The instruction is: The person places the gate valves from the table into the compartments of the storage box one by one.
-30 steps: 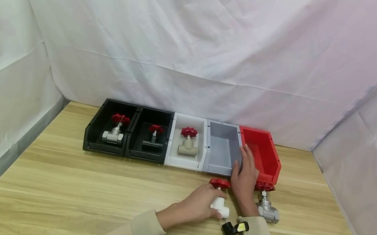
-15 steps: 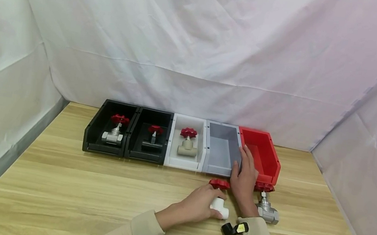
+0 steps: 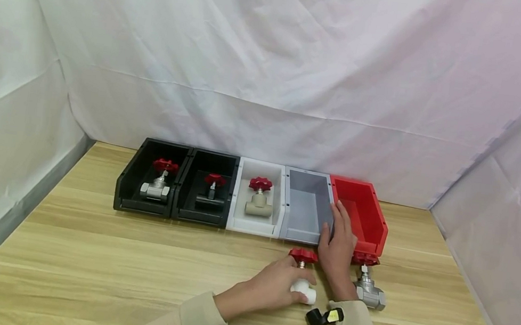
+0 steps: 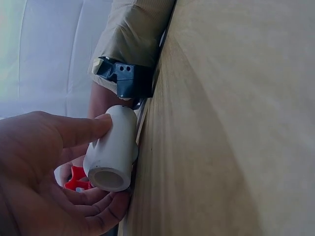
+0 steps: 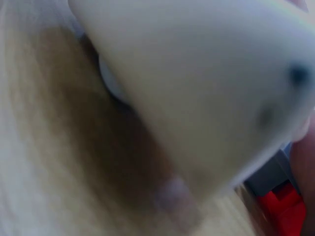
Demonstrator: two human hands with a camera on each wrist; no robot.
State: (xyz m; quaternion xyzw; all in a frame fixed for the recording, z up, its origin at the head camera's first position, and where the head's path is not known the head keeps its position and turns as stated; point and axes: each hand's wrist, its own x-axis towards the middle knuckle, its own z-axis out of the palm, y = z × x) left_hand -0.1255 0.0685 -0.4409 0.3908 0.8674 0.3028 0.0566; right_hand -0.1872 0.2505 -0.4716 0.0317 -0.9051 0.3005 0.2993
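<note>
A white pipe valve (image 3: pixel 307 293) with a red handwheel (image 3: pixel 303 255) is on the wood table in front of the grey bin. My left hand (image 3: pixel 274 284) grips its white body, thumb on the near side; in the left wrist view the thumb and fingers lie around the white tube (image 4: pixel 112 152). My right hand (image 3: pixel 338 249) rests with relaxed, nearly straight fingers on the right side of the grey bin (image 3: pixel 304 235), beside the red bin (image 3: pixel 369 246). A blurred white surface (image 5: pixel 197 83) fills much of the right wrist view.
A metal valve (image 3: pixel 370 294) lies right of my right wrist, its red wheel by the red bin. Leftward stand a white bin (image 3: pixel 253 229) with a beige valve (image 3: pixel 259 205) and two black bins (image 3: pixel 144 207) (image 3: pixel 199 219), each holding a red-wheeled valve. White cloth hangs behind.
The fingers of my left hand have shifted slightly on the white valve, showing more of its stem below the wheel. My right hand has stayed on the grey bin.
</note>
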